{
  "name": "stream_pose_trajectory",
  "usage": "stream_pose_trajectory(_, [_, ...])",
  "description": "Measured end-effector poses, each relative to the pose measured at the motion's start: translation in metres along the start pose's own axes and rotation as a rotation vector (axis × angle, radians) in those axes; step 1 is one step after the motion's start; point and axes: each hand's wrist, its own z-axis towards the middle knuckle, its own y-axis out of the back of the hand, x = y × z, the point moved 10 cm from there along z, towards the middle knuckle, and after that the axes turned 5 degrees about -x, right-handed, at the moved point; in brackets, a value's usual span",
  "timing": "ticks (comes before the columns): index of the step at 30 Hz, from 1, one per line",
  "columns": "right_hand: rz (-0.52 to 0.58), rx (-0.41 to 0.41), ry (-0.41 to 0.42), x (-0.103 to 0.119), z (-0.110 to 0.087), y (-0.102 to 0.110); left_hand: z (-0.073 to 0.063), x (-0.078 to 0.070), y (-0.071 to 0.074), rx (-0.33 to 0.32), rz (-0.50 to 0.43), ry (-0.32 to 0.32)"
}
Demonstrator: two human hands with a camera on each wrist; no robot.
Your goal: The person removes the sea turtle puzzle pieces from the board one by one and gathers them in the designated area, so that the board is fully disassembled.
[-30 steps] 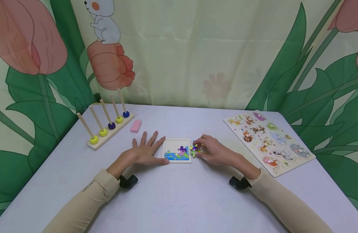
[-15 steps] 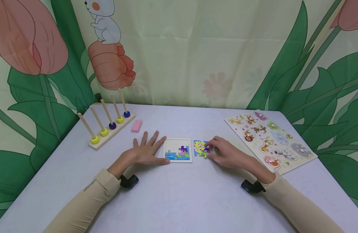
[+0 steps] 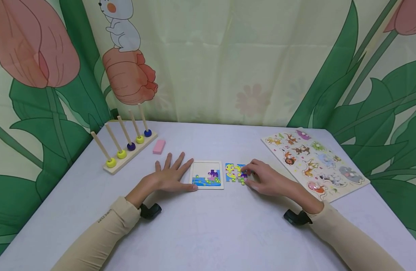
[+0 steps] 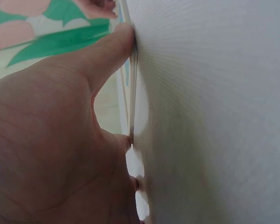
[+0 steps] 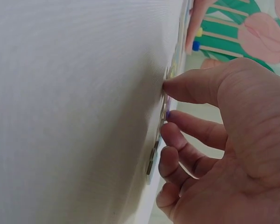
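Observation:
My left hand lies with its fingers spread at the left side of a small white-framed jigsaw board. Its thumb rests on the near left corner, and the index fingertip touches the far left one. Several pieces fill the lower part of the board's picture. Beside the board's right edge lie yellow, blue and purple puzzle pieces, close together on the table. My right hand pinches a purple-and-green puzzle piece at the right of this group between thumb and index finger. In the right wrist view the pieces appear edge-on.
A wooden peg stand with yellow and dark blue beads stands at the back left. Next to it lies a pink block. An animal puzzle board lies on the right of the white table.
My right hand has moved right, away from the board's edge, drawing the puzzle piece along and uncovering the pieces beside the board. My left hand has stayed in place.

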Motion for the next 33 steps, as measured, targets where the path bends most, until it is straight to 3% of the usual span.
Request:
stream_pose_trajectory(18, [-0.029, 0.028, -0.026, -0.002, -0.001, -0.001, -0.002, -0.001, 0.001, 0.001, 0.009, -0.015])
stream_pose_trajectory(33, [0.015, -0.054, 0.066, 0.012, 0.004, 0.01, 0.001, 0.002, -0.001, 0.002, 0.014, -0.008])
